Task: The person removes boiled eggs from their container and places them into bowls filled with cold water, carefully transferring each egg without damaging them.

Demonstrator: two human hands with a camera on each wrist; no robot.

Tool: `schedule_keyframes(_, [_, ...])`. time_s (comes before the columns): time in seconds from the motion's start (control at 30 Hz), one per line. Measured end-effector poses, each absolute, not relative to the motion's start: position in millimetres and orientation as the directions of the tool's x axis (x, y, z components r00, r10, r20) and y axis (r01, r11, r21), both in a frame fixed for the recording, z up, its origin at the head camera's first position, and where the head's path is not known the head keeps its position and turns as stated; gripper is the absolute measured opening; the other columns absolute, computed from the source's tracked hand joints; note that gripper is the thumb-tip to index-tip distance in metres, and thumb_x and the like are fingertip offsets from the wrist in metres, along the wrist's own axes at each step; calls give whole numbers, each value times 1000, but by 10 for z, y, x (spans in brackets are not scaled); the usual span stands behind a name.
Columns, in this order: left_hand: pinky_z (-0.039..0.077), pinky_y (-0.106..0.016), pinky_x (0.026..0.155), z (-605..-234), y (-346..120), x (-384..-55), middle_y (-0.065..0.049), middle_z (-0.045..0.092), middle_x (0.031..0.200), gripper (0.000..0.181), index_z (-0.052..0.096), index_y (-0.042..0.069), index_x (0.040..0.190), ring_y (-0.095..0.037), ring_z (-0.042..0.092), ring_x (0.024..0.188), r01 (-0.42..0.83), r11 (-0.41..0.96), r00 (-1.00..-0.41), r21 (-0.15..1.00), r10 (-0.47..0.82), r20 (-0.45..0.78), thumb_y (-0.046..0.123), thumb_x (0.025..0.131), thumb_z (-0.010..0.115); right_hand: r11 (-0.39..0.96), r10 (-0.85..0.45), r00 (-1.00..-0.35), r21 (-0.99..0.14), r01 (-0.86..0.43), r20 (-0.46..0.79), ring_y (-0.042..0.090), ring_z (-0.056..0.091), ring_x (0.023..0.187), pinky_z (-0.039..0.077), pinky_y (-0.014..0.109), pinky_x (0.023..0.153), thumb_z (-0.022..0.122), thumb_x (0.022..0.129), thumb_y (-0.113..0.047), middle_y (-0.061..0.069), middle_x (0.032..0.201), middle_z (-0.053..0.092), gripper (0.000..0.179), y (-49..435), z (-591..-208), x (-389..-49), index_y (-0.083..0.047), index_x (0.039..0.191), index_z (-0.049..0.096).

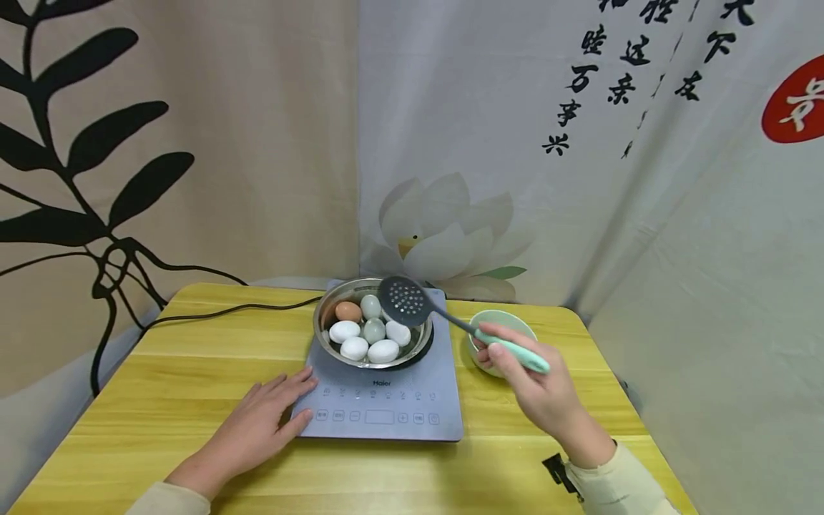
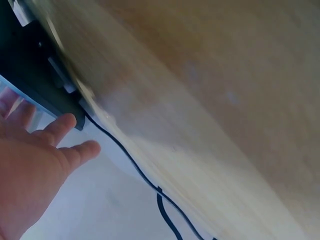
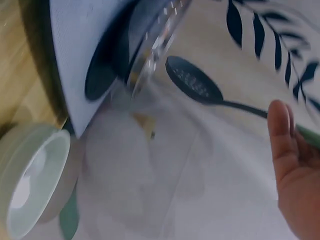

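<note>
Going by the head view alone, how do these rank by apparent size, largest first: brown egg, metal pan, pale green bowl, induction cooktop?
1. Induction cooktop, partly covered
2. Metal pan
3. Pale green bowl, partly hidden
4. Brown egg

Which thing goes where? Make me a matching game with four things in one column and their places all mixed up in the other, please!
Things:
1. Spoon with holes
2. Metal pan
3. Bowl
4. Brown egg

Places:
A. On the table, to the right of the cooker
B. Among the paler eggs
C. Held up in the right grip
D. Sitting directly on the cooker

Right pairs: 1-C, 2-D, 3-A, 4-B
</note>
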State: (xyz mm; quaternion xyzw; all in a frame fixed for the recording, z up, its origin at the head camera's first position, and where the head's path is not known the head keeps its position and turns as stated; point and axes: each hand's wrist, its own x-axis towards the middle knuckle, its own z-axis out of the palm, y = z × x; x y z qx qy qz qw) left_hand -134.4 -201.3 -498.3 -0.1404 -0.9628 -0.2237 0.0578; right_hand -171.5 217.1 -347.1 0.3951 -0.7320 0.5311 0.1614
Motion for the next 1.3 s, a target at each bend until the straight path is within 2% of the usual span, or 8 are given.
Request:
schedule_keyframes(0.13, [29, -84, 117, -4987, -2014, -1343, 1, 50, 168, 52, 62, 24, 152, -51, 50, 148, 296, 871, -953, 391, 244, 179, 49, 106, 63, 218, -539, -478, -433, -875, 694, 14, 77, 92, 64, 23, 82, 66, 94, 13, 12, 109, 81, 36, 1884, -3552, -1746, 7, 128, 72])
schedule_keyframes(0.3, [29, -83, 117, -4989, -2033, -1344, 1, 52, 166, 52, 63, 24, 152, -51, 50, 148, 305, 878, -949, 368, 246, 199, 48, 105, 65, 263, -662, -341, -219, -940, 668, 20, 79, 102, 63, 27, 92, 64, 105, -11, 7, 117, 81, 28, 1704, -3545, -1750, -2, 131, 73])
schedule_keyframes(0.5, [30, -83, 118, -4973, -2023, -1350, 1, 52, 166, 53, 62, 24, 152, -51, 50, 148, 309, 875, -948, 372, 253, 193, 47, 105, 65, 225, -788, -250, -115, -968, 562, 15, 76, 107, 62, 28, 94, 61, 109, -16, 2, 121, 79, 27, 1681, -3417, -1737, -8, 133, 72])
schedule_keyframes(0.7, [32, -82, 116, -4975, -2028, -1340, 0, 53, 165, 52, 63, 23, 151, -51, 51, 147, 320, 872, -943, 370, 255, 214, 47, 105, 66, 328, -817, -389, -211, -921, 426, 6, 74, 108, 62, 27, 86, 66, 106, -19, -8, 123, 79, 29, 1720, -3294, -1747, -20, 134, 73])
schedule_keyframes(0.87, [32, -82, 117, -4987, -2030, -1357, 0, 52, 166, 53, 62, 23, 152, -51, 49, 149, 314, 874, -946, 372, 255, 201, 47, 105, 65, 335, -735, -574, -543, -770, 361, 11, 78, 109, 64, 29, 92, 64, 106, -11, 1, 126, 80, 30, 1701, -3319, -1786, -12, 135, 73])
schedule_keyframes(1.0, [32, -81, 118, -5001, -2029, -1373, 0, 52, 166, 53, 62, 23, 153, -50, 48, 150, 310, 875, -948, 371, 256, 190, 47, 106, 65, 305, -632, -714, -750, -587, 301, 18, 81, 99, 65, 31, 92, 60, 109, -13, 5, 111, 83, 30, 1682, -3365, -1794, -7, 136, 72])
schedule_keyframes(1.1, [32, -81, 118, -5011, -2030, -1374, 0, 52, 166, 53, 62, 23, 153, -51, 48, 149, 306, 877, -949, 370, 252, 188, 47, 105, 65, 291, -574, -764, -800, -525, 294, 24, 80, 90, 66, 33, 90, 59, 110, -14, 8, 101, 83, 30, 1668, -3386, -1797, -5, 135, 72])
schedule_keyframes(1.3, [32, -81, 118, -5014, -2041, -1362, 0, 51, 166, 53, 62, 23, 153, -51, 48, 149, 304, 875, -949, 376, 247, 194, 46, 105, 66, 207, -523, -778, -834, -512, 348, 31, 78, 82, 67, 37, 83, 57, 109, -6, 19, 96, 79, 28, 1715, -3384, -1777, 6, 129, 72])
